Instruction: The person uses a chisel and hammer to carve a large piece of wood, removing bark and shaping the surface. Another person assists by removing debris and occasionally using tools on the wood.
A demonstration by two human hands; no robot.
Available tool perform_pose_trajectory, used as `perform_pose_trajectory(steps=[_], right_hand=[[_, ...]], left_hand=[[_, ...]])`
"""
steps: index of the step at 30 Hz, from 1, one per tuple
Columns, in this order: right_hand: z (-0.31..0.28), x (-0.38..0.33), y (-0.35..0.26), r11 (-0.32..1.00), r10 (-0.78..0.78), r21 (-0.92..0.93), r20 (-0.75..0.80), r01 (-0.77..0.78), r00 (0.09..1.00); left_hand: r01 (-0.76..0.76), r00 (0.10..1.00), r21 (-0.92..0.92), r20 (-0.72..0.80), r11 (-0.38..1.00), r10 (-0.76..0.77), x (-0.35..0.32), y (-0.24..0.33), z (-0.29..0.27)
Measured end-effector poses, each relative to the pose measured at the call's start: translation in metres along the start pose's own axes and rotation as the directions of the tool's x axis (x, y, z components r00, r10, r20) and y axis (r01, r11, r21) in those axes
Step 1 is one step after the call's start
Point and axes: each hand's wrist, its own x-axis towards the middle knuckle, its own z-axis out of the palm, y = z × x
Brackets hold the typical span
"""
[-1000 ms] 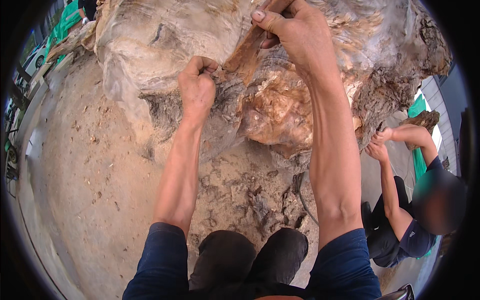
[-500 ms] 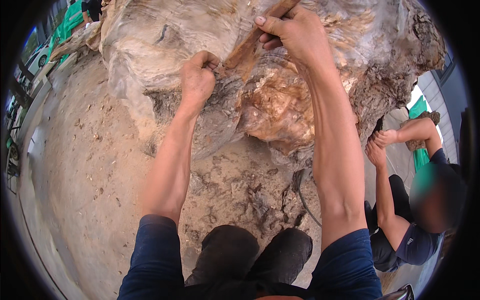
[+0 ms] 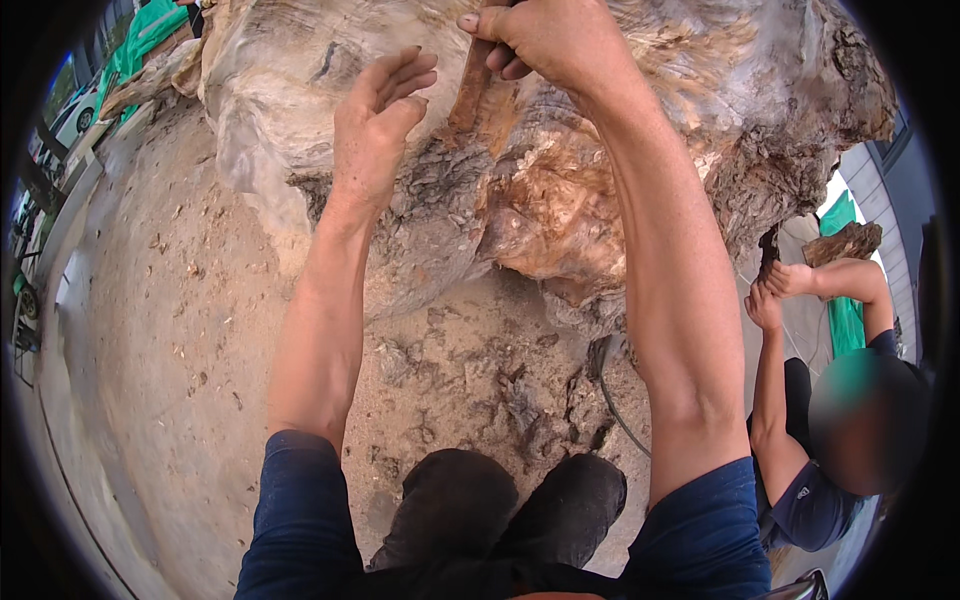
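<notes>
Bark strip (image 3: 470,90), reddish and loose, sits pinched in the right hand (image 3: 545,40) against the big stump (image 3: 620,160). Left hand (image 3: 375,130) lies flat and open on the wood just beside it. Another person (image 3: 830,440) crouches at the stump's right side.

An outdoor woodworking yard: huge stump (image 3: 560,170), sawdust-strewn ground (image 3: 170,330).

I see sandy ground (image 3: 150,330) carrying the huge stump (image 3: 560,190) at twelve o'clock, bark scraps (image 3: 520,400) littered below it.
</notes>
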Motion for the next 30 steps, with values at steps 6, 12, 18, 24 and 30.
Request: perform_pose_trajectory(steps=[6, 12, 18, 24, 30], right_hand=[[0.009, -0.008, 0.009, 0.962, -0.269, -0.002, -0.162, 0.272, 0.949], [0.014, 0.020, 0.033, 0.916, -0.389, -0.180, -0.171, 0.359, 0.905], [0.021, 0.025, 0.035, 0.732, -0.505, -0.603, -0.169, 0.317, 0.846], [0.034, 0.024, 0.027, 0.794, -0.500, -0.482, -0.171, 0.370, 0.849], [0.038, -0.006, 0.026, 0.929, -0.371, -0.109, -0.237, 0.355, 0.898]], left_hand=[[-0.168, 0.918, -0.161, 0.333, 0.972, 0.214, 0.060, 0.058, 0.034], [-0.436, 0.899, 0.370, 0.208, 0.820, 0.385, 0.066, 0.082, 0.075], [-0.379, 0.925, 0.457, 0.224, 0.804, 0.308, 0.089, 0.068, 0.061], [-0.305, 0.949, 0.242, 0.157, 0.921, 0.273, 0.089, 0.055, 0.046], [-0.338, 0.919, 0.199, 0.282, 0.920, 0.276, 0.056, 0.062, 0.012]])
